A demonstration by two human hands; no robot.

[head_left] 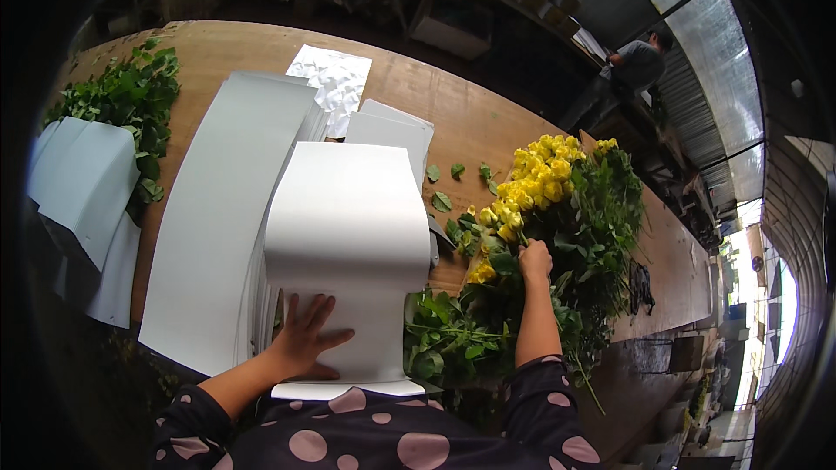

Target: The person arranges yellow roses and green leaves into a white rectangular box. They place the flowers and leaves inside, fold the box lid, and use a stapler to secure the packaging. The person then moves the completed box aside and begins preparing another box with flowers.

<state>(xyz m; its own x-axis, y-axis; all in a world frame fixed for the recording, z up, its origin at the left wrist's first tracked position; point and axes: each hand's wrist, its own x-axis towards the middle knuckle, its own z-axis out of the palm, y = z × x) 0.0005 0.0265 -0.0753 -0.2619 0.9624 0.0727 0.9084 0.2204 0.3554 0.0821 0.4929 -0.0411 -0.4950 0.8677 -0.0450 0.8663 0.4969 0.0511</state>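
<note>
A curled white sheet lies in front of me, its near part pressed down by my left hand, whose fingers are spread flat. To the right, a large pile of yellow roses rests on the table with its leafy stems trailing toward me. My right hand reaches into the pile, its fingers closed at the stem of a yellow rose just below the blooms. The exact grip is partly hidden by the hand and leaves.
Left of the sheet stands a stack of long white sheets. Crumpled white paper and smaller card sheets lie beyond. Loose leaves dot the wooden table. More foliage sits far left. A person stands at the back right.
</note>
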